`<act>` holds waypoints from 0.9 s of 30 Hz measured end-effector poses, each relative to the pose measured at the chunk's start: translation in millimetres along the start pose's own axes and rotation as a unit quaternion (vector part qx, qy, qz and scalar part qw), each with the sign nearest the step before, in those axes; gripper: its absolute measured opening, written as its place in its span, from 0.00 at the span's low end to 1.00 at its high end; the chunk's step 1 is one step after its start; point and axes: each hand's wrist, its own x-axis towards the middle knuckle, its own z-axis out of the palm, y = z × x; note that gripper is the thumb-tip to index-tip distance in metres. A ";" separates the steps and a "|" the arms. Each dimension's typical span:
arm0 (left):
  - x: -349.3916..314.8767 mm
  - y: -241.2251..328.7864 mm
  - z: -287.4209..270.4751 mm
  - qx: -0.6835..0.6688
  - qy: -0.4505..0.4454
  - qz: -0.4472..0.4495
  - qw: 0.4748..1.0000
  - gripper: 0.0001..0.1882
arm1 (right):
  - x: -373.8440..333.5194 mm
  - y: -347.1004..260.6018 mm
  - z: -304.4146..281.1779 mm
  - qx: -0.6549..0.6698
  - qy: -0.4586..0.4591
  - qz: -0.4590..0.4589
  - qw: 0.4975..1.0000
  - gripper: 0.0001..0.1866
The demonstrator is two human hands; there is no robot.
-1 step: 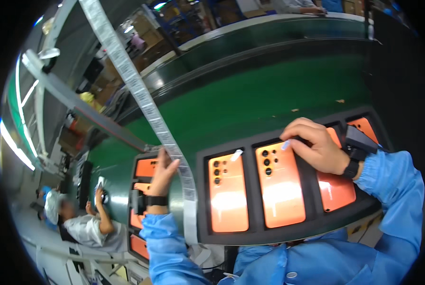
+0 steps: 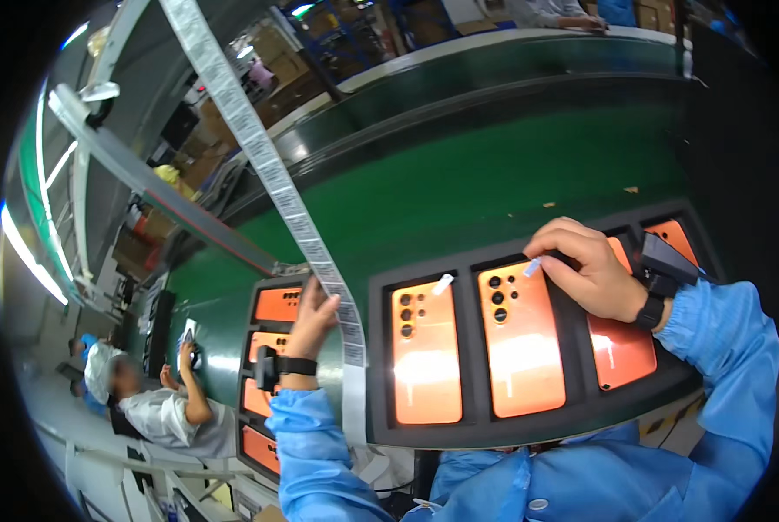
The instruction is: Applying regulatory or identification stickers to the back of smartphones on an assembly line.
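Orange smartphones with dark round lenses lie in a black foam tray (image 2: 470,348). My right hand (image 2: 594,274) is over the middle phone (image 2: 529,348), thumb and index finger closed at a small white label (image 2: 531,267) by its upper right corner. The phone to its left (image 2: 427,365) has a similar white tab (image 2: 443,284) at its top. Another phone (image 2: 620,352) is partly covered by my right hand. My left hand (image 2: 314,320) is at the edge of a hanging pale strip of labels (image 2: 298,217), thumb spread from the fingers and overlapping the strip.
A second tray (image 2: 248,409) of orange phones stands left, beside my left wrist. Green belt surface (image 2: 459,174) stretches behind the trays. A grey metal post (image 2: 176,204) slants in from the upper left. Farther left sits a person in white (image 2: 176,404).
The whole view has shifted slightly right and down. My left hand has moved slightly down along the strip; my right hand remains at the middle phone's label.
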 end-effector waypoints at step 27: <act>-164.0 91.7 83.1 -0.194 0.181 0.062 0.962 0.14 | 44.7 -109.2 153.9 -0.010 0.008 -0.300 0.954 0.13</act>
